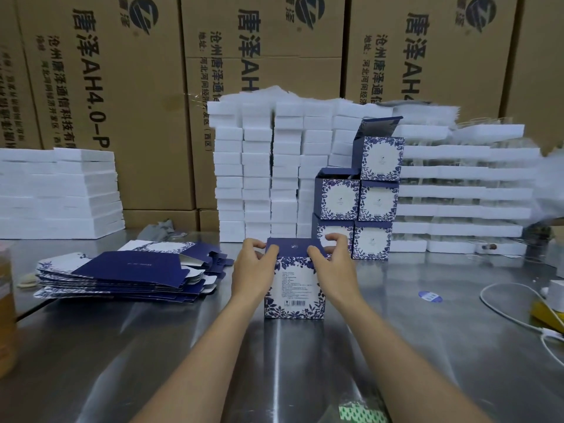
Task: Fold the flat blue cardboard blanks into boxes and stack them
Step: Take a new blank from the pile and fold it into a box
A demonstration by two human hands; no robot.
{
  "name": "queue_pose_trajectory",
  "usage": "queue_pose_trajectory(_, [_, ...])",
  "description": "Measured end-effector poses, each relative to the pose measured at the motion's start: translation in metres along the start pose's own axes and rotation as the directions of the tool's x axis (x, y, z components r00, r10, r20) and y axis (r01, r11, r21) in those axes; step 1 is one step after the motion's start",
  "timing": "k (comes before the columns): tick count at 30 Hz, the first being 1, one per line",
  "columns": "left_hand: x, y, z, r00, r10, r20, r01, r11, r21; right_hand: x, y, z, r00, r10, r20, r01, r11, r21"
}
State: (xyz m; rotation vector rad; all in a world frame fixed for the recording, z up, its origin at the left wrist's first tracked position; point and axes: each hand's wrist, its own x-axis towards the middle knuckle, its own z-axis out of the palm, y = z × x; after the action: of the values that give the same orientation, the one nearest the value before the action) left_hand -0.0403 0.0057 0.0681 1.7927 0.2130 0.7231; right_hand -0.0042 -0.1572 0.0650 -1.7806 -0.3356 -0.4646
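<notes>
Had a box (294,288) upright on the tabletop (427,346), barcode side toward the camera. Gripped its top with both hands: left hand (251,270) curled over the left corner of the dark lid (293,247), right hand (332,267) over the right corner, fingers (259,245) bent round the rim, thumbs down on the lid, nothing else held. Seemed to be pressing the lid shut, so probably at the last fold for this box, with stacking not yet done. Kept a pile of flat blanks (128,270) to the left of the box, apart from it. Kept the stack (357,206) of finished boxes just behind the box and to its right: two columns, the left one lower, the top right box with its flap standing open. Next, by the look of it: seat the lid fully, then lift the box and set it square on the lower column, gently enough not to nudge the neighbours.
</notes>
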Motion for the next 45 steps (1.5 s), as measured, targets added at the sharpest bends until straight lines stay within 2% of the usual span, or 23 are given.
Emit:
queue_pose_trajectory(3, [-0.003, 0.001, 0.003, 0.998, 0.048, -0.036, -0.049, 0.998, -0.027, 0.001, 0.001, 0.002, 0.998, -0.065, -0.023, 0.064, 0.998, -0.011])
queue_pose_trajectory(5, [-0.008, 0.003, 0.003, 0.975, 0.196, -0.102, -0.196, 0.981, 0.009, 0.001, 0.002, 0.004, 0.987, -0.151, -0.046, 0.148, 0.987, -0.058])
queue_pose_trajectory(8, [-0.012, 0.006, 0.0, 0.849, 0.516, -0.111, -0.484, 0.846, 0.225, 0.002, -0.002, 0.005, 0.939, -0.34, -0.046, 0.326, 0.927, -0.188])
queue_pose_trajectory(10, [-0.015, 0.008, 0.001, 0.773, 0.633, -0.045, -0.583, 0.737, 0.342, 0.001, -0.005, 0.003, 0.916, -0.401, 0.025, 0.396, 0.888, -0.234])
queue_pose_trajectory(11, [-0.017, 0.009, 0.002, 0.761, 0.649, -0.015, -0.602, 0.714, 0.357, 0.001, -0.006, 0.002, 0.916, -0.397, 0.054, 0.398, 0.886, -0.238])
queue_pose_trajectory(16, [-0.02, 0.007, 0.003, 0.772, 0.635, 0.019, -0.606, 0.728, 0.32, 0.003, -0.011, -0.01, 0.922, -0.353, 0.16, 0.382, 0.896, -0.226])
queue_pose_trajectory(21, [-0.018, 0.006, 0.004, 0.789, 0.611, 0.054, -0.597, 0.744, 0.301, 0.005, -0.011, -0.023, 0.906, -0.341, 0.25, 0.373, 0.923, -0.094])
queue_pose_trajectory(28, [-0.015, 0.001, 0.001, 0.79, 0.61, 0.061, -0.598, 0.744, 0.298, 0.007, -0.004, -0.017, 0.898, -0.369, 0.24, 0.414, 0.893, -0.176])
queue_pose_trajectory(35, [0.0, 0.001, -0.028, 0.796, 0.552, 0.247, -0.604, 0.749, 0.272, 0.017, -0.007, -0.033, 0.847, -0.393, 0.358, 0.496, 0.826, -0.269])
queue_pose_trajectory(39, [-0.005, -0.003, -0.018, 0.796, 0.585, 0.155, -0.603, 0.747, 0.279, 0.018, -0.006, -0.028, 0.846, -0.416, 0.334, 0.507, 0.823, -0.258])
queue_pose_trajectory(41, [-0.004, -0.001, -0.016, 0.813, 0.564, 0.148, -0.581, 0.768, 0.268, 0.02, -0.007, -0.029, 0.85, -0.398, 0.344, 0.487, 0.844, -0.225])
queue_pose_trajectory(45, [0.008, 0.005, -0.034, 0.857, 0.435, 0.278, -0.49, 0.855, 0.172, 0.027, -0.008, -0.041, 0.878, -0.304, 0.37, 0.365, 0.925, -0.106])
